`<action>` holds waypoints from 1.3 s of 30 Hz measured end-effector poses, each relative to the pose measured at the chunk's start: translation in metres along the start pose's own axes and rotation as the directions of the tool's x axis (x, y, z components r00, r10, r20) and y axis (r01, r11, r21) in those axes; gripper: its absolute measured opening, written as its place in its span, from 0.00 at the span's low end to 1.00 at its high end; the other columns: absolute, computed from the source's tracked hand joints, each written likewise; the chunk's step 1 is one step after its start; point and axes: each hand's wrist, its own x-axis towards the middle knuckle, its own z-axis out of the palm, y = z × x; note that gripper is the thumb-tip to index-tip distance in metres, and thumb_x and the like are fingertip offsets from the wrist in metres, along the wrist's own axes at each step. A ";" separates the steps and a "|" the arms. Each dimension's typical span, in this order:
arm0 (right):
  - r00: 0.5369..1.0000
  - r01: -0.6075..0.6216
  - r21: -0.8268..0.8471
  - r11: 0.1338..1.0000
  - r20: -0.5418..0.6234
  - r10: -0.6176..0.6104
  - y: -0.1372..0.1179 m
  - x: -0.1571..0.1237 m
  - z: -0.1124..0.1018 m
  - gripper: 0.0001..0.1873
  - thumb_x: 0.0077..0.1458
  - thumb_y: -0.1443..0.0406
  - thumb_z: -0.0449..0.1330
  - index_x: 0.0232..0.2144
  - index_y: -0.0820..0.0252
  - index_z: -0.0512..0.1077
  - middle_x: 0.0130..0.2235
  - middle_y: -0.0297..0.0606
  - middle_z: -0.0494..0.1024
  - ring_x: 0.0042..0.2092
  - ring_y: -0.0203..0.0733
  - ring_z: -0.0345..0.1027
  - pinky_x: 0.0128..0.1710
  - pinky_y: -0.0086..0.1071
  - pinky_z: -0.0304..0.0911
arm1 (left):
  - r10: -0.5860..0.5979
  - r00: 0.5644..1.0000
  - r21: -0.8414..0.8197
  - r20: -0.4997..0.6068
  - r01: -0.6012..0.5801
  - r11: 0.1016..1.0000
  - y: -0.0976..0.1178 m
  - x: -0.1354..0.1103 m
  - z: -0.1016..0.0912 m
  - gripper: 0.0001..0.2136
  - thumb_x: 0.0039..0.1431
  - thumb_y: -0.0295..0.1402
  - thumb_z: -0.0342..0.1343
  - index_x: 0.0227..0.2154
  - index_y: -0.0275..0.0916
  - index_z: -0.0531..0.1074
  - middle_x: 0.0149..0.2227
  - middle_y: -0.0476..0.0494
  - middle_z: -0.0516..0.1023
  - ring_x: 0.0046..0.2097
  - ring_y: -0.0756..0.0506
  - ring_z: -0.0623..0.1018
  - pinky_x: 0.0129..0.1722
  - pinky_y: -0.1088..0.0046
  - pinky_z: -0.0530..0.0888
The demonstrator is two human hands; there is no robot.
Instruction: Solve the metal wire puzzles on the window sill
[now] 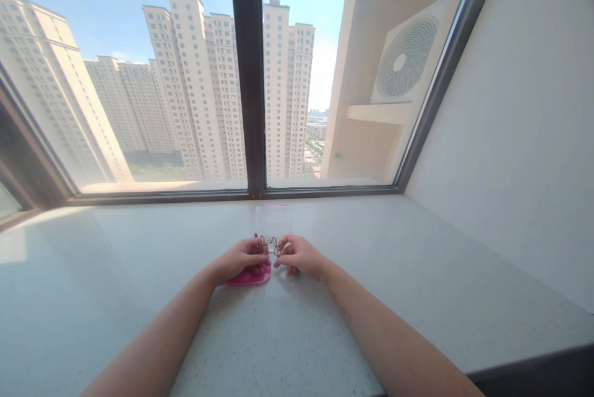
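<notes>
Both my hands meet over the middle of a pale stone window ledge (139, 273). My left hand (239, 259) and my right hand (299, 255) each pinch one end of a small looped wire piece (270, 245), holding it between them. Under my left hand lies a flat pink object (253, 276); only its near edge shows. Just beyond the hands a small clear plastic box (273, 221) stands on the ledge.
A large window with a dark centre post (248, 75) runs along the far edge of the ledge, with tall buildings outside. A white wall (510, 137) closes the right side. The ledge's dark front edge (533, 372) shows at lower right.
</notes>
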 end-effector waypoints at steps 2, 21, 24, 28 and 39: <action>1.000 -0.005 -0.005 1.000 0.002 0.005 0.000 0.000 0.000 0.18 0.41 0.67 0.62 0.34 0.60 0.59 0.27 0.35 0.77 0.18 0.31 0.65 0.16 0.22 0.56 | 0.001 1.000 -0.002 -0.002 -0.001 1.000 -0.001 0.000 -0.001 0.14 0.49 0.37 0.61 0.35 0.34 0.69 0.31 0.43 0.76 0.27 0.51 0.73 0.31 0.73 0.69; 1.000 0.012 0.010 1.000 0.014 -0.012 -0.001 -0.001 0.001 0.12 0.41 0.67 0.62 0.31 0.64 0.67 0.28 0.37 0.76 0.19 0.32 0.66 0.17 0.23 0.58 | -0.004 1.000 0.008 -0.007 0.005 1.000 -0.001 0.001 -0.001 0.14 0.48 0.37 0.61 0.35 0.33 0.70 0.32 0.43 0.75 0.27 0.52 0.73 0.31 0.73 0.69; 1.000 0.020 -0.001 1.000 0.004 -0.020 0.000 0.000 0.001 0.13 0.40 0.66 0.63 0.30 0.64 0.67 0.26 0.36 0.75 0.19 0.33 0.65 0.16 0.23 0.58 | 0.001 1.000 0.013 0.000 -0.001 1.000 -0.002 0.001 -0.002 0.13 0.49 0.36 0.61 0.35 0.33 0.70 0.32 0.43 0.75 0.27 0.52 0.73 0.31 0.73 0.69; 1.000 0.026 -0.010 1.000 0.006 -0.026 0.001 0.001 0.000 0.13 0.40 0.65 0.64 0.30 0.63 0.66 0.26 0.35 0.75 0.20 0.32 0.65 0.17 0.23 0.59 | 0.001 1.000 0.011 0.001 -0.001 1.000 -0.003 0.002 -0.002 0.13 0.49 0.36 0.60 0.35 0.33 0.70 0.31 0.43 0.75 0.27 0.52 0.73 0.31 0.74 0.69; 1.000 0.023 -0.022 0.999 0.009 -0.023 -0.001 0.000 0.000 0.12 0.40 0.66 0.64 0.30 0.64 0.67 0.24 0.34 0.74 0.20 0.32 0.65 0.18 0.23 0.59 | -0.013 1.000 -0.008 -0.006 0.013 1.000 -0.003 0.002 -0.002 0.13 0.49 0.35 0.61 0.34 0.33 0.68 0.30 0.44 0.75 0.27 0.52 0.73 0.30 0.74 0.69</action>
